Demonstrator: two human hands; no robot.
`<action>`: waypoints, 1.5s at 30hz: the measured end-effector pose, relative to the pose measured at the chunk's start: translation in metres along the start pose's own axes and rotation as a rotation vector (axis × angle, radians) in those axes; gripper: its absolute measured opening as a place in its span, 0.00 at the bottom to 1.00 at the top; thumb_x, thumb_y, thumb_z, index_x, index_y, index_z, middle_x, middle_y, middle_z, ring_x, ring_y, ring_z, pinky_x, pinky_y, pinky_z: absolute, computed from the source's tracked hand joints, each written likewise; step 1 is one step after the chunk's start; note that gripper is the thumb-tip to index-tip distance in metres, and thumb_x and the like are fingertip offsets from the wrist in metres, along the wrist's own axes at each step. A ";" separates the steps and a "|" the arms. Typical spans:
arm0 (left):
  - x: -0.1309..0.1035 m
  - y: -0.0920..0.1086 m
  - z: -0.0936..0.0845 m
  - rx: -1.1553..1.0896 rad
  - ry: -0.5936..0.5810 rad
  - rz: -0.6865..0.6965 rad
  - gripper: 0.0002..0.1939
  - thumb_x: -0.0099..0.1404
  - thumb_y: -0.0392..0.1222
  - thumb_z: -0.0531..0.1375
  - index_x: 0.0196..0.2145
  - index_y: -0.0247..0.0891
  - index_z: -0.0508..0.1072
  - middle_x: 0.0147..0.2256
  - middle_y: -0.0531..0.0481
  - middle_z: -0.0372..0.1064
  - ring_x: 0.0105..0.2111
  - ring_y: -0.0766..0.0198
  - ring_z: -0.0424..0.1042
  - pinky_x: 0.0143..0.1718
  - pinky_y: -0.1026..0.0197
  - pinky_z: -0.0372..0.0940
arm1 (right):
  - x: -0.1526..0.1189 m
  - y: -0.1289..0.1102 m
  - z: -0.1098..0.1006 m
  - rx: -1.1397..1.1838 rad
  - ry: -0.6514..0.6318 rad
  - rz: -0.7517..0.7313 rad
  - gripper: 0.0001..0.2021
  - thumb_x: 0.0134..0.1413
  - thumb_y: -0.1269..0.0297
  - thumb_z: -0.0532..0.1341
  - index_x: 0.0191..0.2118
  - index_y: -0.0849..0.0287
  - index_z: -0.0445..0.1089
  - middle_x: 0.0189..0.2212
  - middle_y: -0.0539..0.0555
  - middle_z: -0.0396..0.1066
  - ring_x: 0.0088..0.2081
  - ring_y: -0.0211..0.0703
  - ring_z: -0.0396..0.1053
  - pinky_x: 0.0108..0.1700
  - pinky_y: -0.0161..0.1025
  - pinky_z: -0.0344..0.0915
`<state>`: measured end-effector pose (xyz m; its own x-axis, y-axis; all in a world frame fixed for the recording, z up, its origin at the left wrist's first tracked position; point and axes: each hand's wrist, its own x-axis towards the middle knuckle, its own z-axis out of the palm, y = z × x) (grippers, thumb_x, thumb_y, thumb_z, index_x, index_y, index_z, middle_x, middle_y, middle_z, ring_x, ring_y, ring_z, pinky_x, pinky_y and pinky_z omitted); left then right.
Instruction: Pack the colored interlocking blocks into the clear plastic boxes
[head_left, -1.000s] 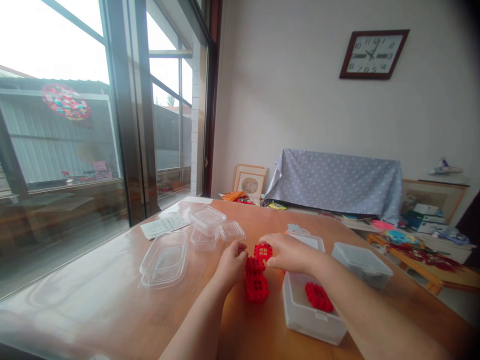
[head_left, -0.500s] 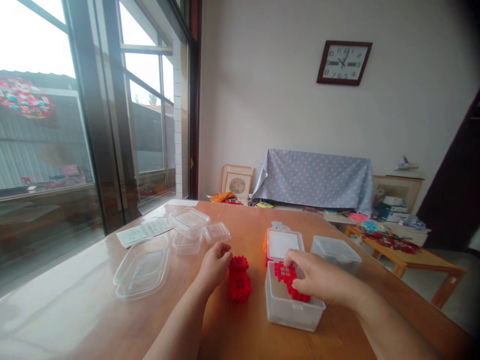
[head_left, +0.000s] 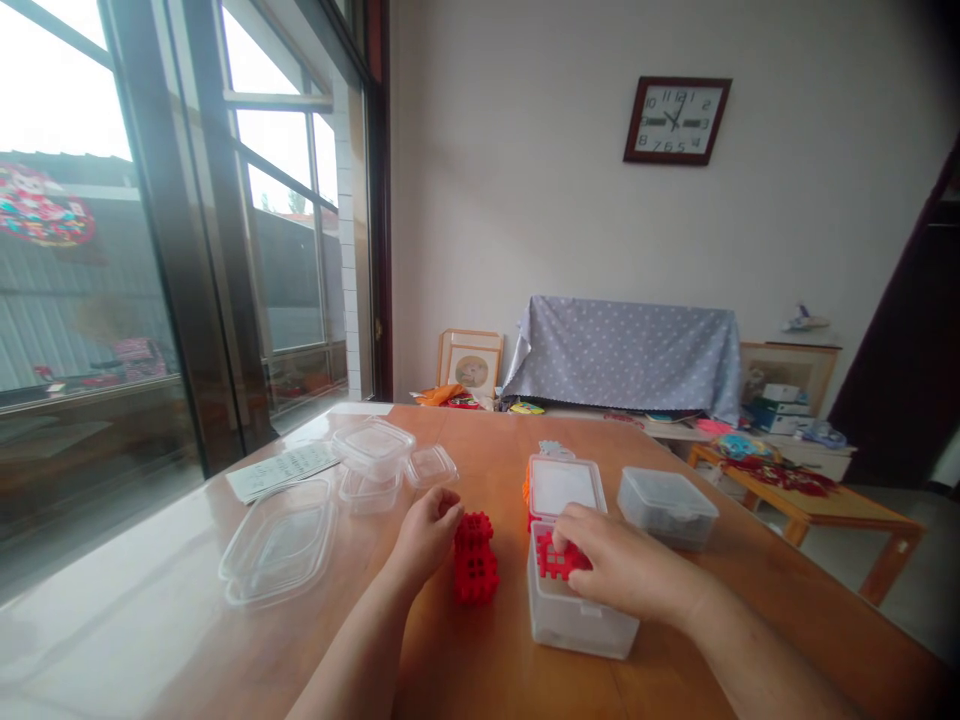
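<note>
"Noting the right hand [head_left: 619, 560]: thumb and fingers clamped on a red lattice piece [head_left: 553, 557] at the mouth of the open plastic box [head_left: 581, 627]. What could fail?"

"Slippage, I judge. The grip is on one side only, so a bump could twist the piece loose. Its toothed edge might also snag the rim and drag the box along the tabletop [head_left: 480, 680]."

"And the pale lid [head_left: 566, 487], raised behind the box?"

"A forward knock from the knuckles could shift it. Hinged or loose, I cannot tell."

"Left hand [head_left: 427, 530]?"

"Fingers curled in, right beside the red block stack [head_left: 476, 578], upright on the tabletop. Touching or gripping: cannot tell from here."

"Risk there?"

"A careless sideways nudge could topple the stack, if its blocks are only resting. Whether they interlock is unclear."
</note>
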<state>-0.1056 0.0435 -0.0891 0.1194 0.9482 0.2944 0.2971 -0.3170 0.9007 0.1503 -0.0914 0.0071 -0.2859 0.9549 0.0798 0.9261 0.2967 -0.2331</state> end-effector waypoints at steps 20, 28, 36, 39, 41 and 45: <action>0.000 0.001 0.001 0.069 -0.023 0.026 0.11 0.63 0.46 0.59 0.35 0.36 0.73 0.30 0.50 0.72 0.30 0.63 0.69 0.31 0.64 0.60 | 0.004 0.002 0.005 -0.200 0.069 0.278 0.16 0.59 0.72 0.52 0.46 0.54 0.73 0.40 0.58 0.76 0.42 0.49 0.73 0.42 0.39 0.56; -0.001 0.004 0.000 0.077 -0.020 0.027 0.11 0.62 0.47 0.59 0.35 0.36 0.74 0.30 0.50 0.73 0.29 0.63 0.69 0.30 0.64 0.60 | 0.002 0.008 0.012 -0.021 0.052 0.198 0.14 0.62 0.66 0.53 0.48 0.50 0.73 0.42 0.54 0.76 0.43 0.46 0.73 0.42 0.37 0.57; -0.001 0.003 0.001 0.081 -0.030 0.031 0.10 0.62 0.46 0.59 0.35 0.36 0.74 0.30 0.49 0.73 0.28 0.63 0.69 0.30 0.63 0.61 | 0.001 -0.005 0.008 -0.028 0.027 0.137 0.13 0.64 0.64 0.52 0.42 0.53 0.75 0.39 0.54 0.75 0.41 0.46 0.71 0.41 0.38 0.56; -0.001 0.003 0.001 0.077 -0.028 0.028 0.10 0.62 0.46 0.59 0.35 0.37 0.74 0.30 0.49 0.74 0.29 0.62 0.70 0.31 0.63 0.61 | 0.003 -0.008 0.011 -0.044 -0.001 0.117 0.14 0.64 0.65 0.51 0.43 0.55 0.76 0.40 0.56 0.75 0.41 0.47 0.71 0.42 0.38 0.57; -0.001 0.004 0.001 0.077 -0.023 0.028 0.10 0.62 0.46 0.59 0.35 0.37 0.74 0.30 0.49 0.74 0.29 0.62 0.70 0.31 0.63 0.61 | 0.005 -0.007 0.014 -0.020 -0.018 0.093 0.14 0.64 0.66 0.52 0.44 0.55 0.76 0.41 0.56 0.75 0.42 0.47 0.71 0.43 0.38 0.57; -0.002 0.007 0.001 0.083 -0.024 0.025 0.10 0.62 0.46 0.59 0.35 0.37 0.75 0.30 0.49 0.74 0.29 0.62 0.70 0.31 0.63 0.61 | 0.006 -0.002 0.015 0.056 -0.026 0.065 0.14 0.63 0.66 0.52 0.45 0.54 0.75 0.42 0.55 0.76 0.44 0.46 0.71 0.43 0.37 0.58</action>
<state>-0.1032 0.0394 -0.0840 0.1498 0.9397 0.3075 0.3708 -0.3417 0.8635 0.1435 -0.0860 -0.0065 -0.2330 0.9717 0.0377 0.9276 0.2337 -0.2913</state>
